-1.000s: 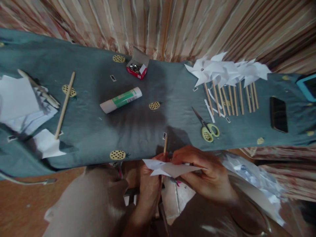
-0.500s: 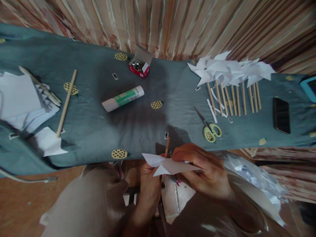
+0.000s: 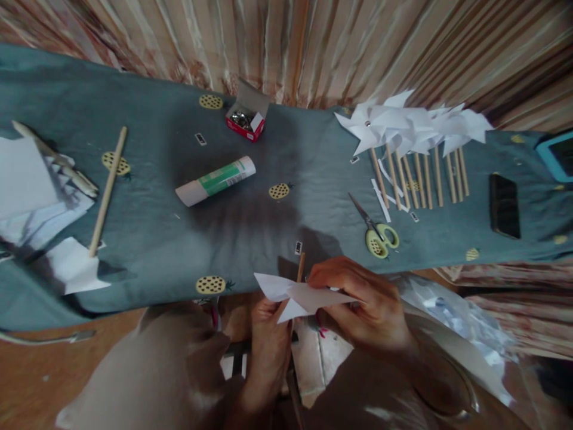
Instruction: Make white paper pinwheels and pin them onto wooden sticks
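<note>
At the table's near edge I hold a white paper pinwheel (image 3: 308, 300), its folded blades seen nearly edge-on. A wooden stick (image 3: 301, 267) shows its tip just beyond the paper. My left hand (image 3: 271, 337) is closed at the pinwheel's left underside, its fingers partly hidden by the paper. My right hand (image 3: 364, 298) grips the right blade, fingers above and thumb side below. Whether a pin joins paper and stick cannot be seen. Scissors (image 3: 376, 233) with green handles lie to the right of my hands, and a glue stick (image 3: 215, 181) lies to the left, farther back.
An open red box of metal pins (image 3: 244, 124) stands at the back. Several finished pinwheels (image 3: 412, 128) lie at the back right, with paper strips (image 3: 380, 200), a phone (image 3: 504, 206) and a blue-edged device (image 3: 557, 156) nearby. Paper sheets (image 3: 27, 185) and a loose stick (image 3: 108, 191) lie left.
The view has shifted slightly, so the table things sit a little farther left. Both hands keep their hold on the pinwheel, with barely any other movement.
</note>
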